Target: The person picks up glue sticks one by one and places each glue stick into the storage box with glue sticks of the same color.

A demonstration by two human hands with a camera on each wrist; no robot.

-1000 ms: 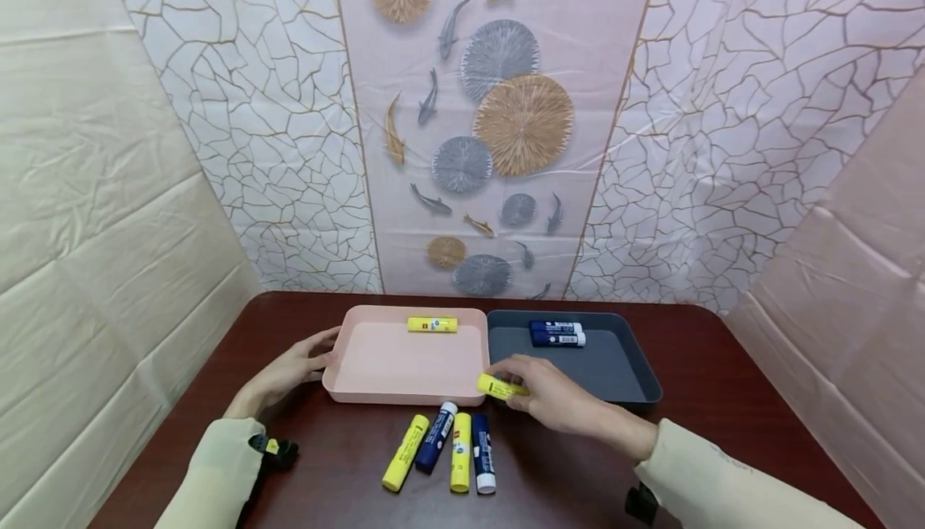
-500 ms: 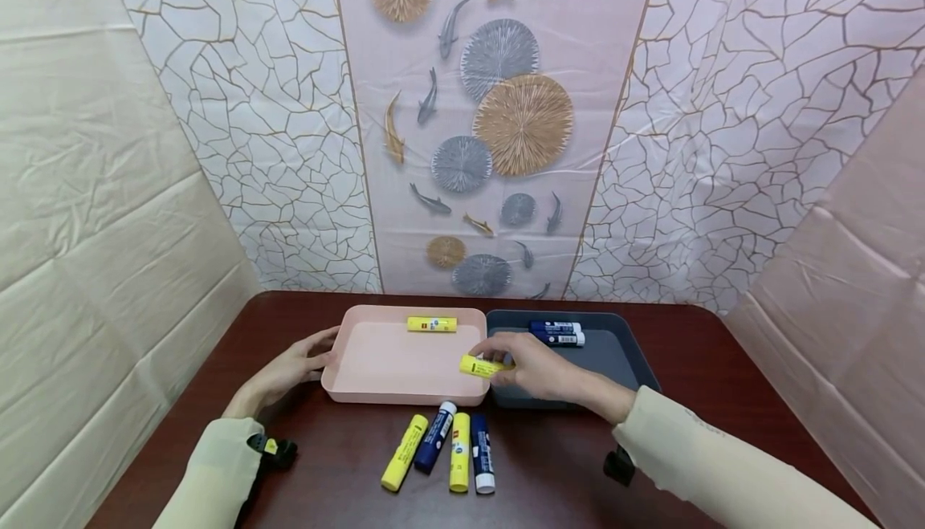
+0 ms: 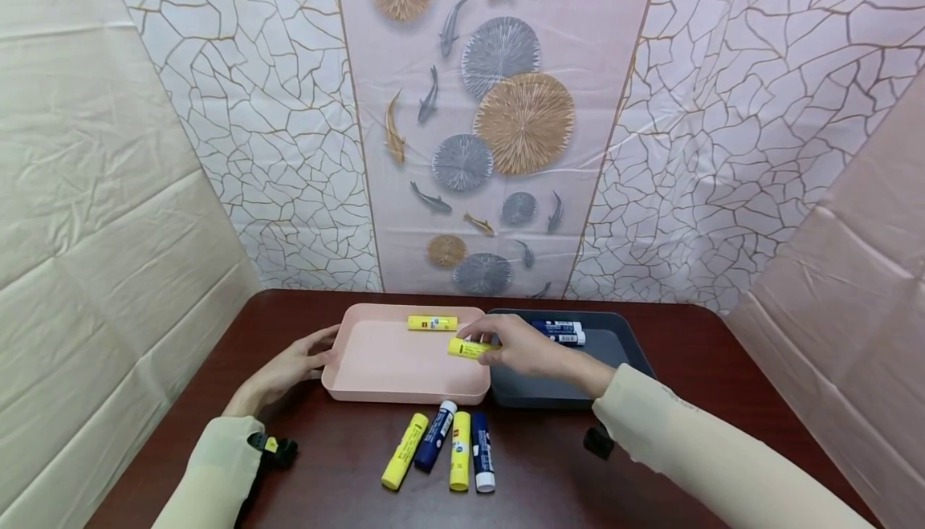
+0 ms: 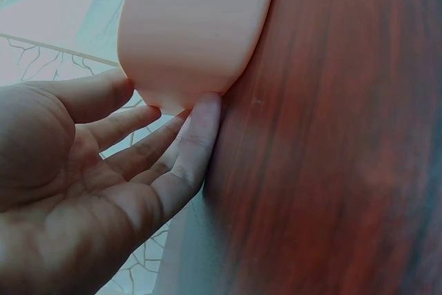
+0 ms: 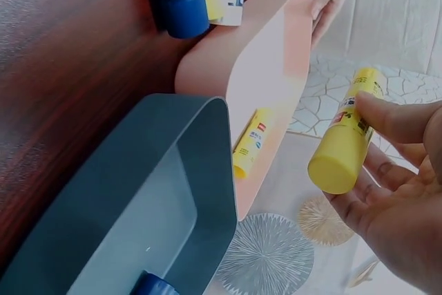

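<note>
My right hand [image 3: 523, 344] pinches a yellow glue stick [image 3: 464, 347] between thumb and fingers, raised over the right end of the pink tray [image 3: 390, 372]. The right wrist view shows the held stick [image 5: 345, 136] with its round yellow end toward the camera. Inside the pink tray, near its far wall, lies another yellow glue stick [image 3: 432, 323]. At the tray's left end, my left hand [image 3: 289, 368] touches the wall, its fingers spread and fingertips [image 4: 206, 105] against the pink plastic.
A dark grey tray [image 3: 614, 368] adjoins the pink one on the right and holds two navy glue sticks [image 3: 567, 338]. In front of the trays, yellow [image 3: 405, 453] and navy glue sticks [image 3: 436, 437] lie side by side on the dark red-brown table [image 3: 347, 481].
My right hand has carried the yellow glue stick left and farther back, from the near edge where the trays meet to above the pink tray. The left hand keeps its place.
</note>
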